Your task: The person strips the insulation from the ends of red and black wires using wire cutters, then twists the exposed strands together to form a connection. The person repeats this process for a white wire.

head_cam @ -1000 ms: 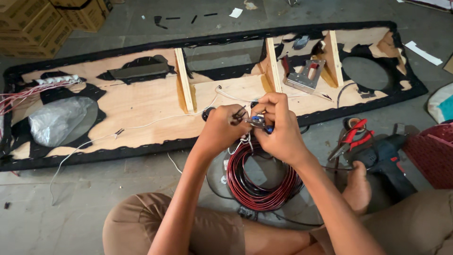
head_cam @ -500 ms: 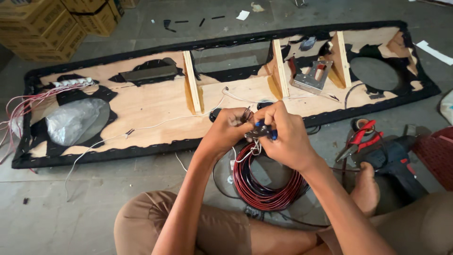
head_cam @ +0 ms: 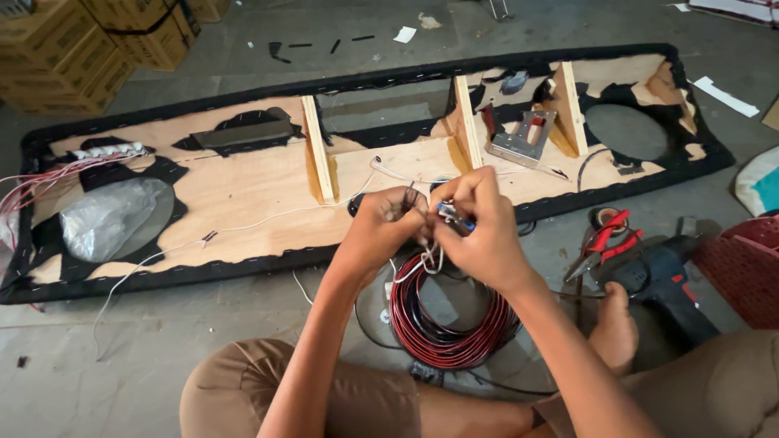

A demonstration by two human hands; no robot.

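Your left hand (head_cam: 381, 223) and right hand (head_cam: 479, 231) both pinch thin white wire ends (head_cam: 422, 258) with closed fingers, right also gripping a small blue-handled tool (head_cam: 454, 217), above the red-and-black wire coil (head_cam: 446, 320) on the floor before the long plywood panel (head_cam: 260, 195).

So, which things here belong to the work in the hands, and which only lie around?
In the work:
- left hand and right hand, pinching thin wires
- red and black cable coil under them

Lying around:
- red-handled pliers
- power drill
- wooden panel
- cardboard boxes
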